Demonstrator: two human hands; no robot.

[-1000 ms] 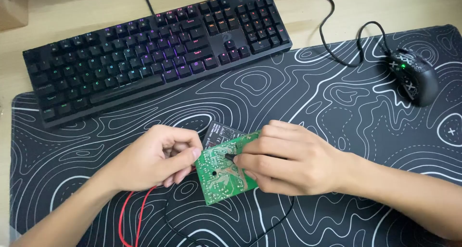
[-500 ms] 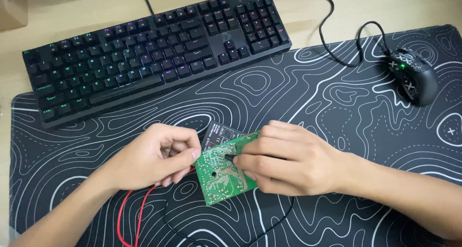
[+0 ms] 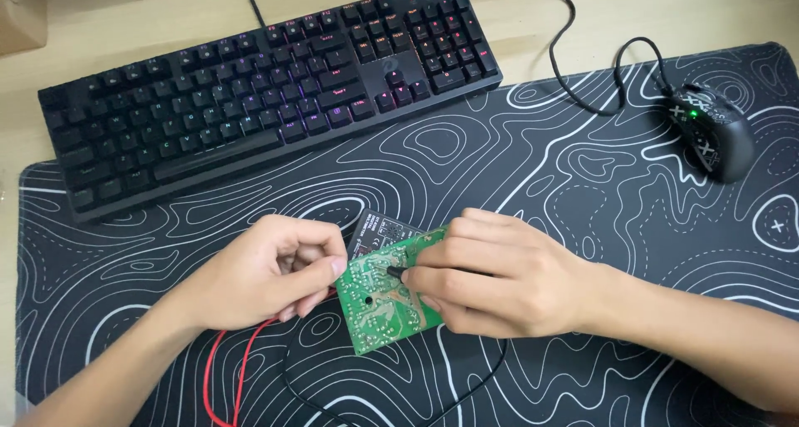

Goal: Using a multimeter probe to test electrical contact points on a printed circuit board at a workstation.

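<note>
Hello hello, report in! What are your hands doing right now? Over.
Left hand curled at green circuit board edge. Right hand pressing black probe tip onto board. Red wire and black wire trailing underneath. Keyboard clear behind.

Right hand (image 3: 499,273) covering the right part of the green circuit board (image 3: 379,298), probe tip barely showing, dark device (image 3: 379,227) mostly hidden behind board, red wire (image 3: 225,369) and black wire (image 3: 466,389) cut off at the bottom edge

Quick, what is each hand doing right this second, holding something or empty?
Left hand: fingers curled shut, thumb against the edge of the green circuit board; what it grips is hidden.
Right hand: closed on a thin black probe, tip touching the board.
</note>
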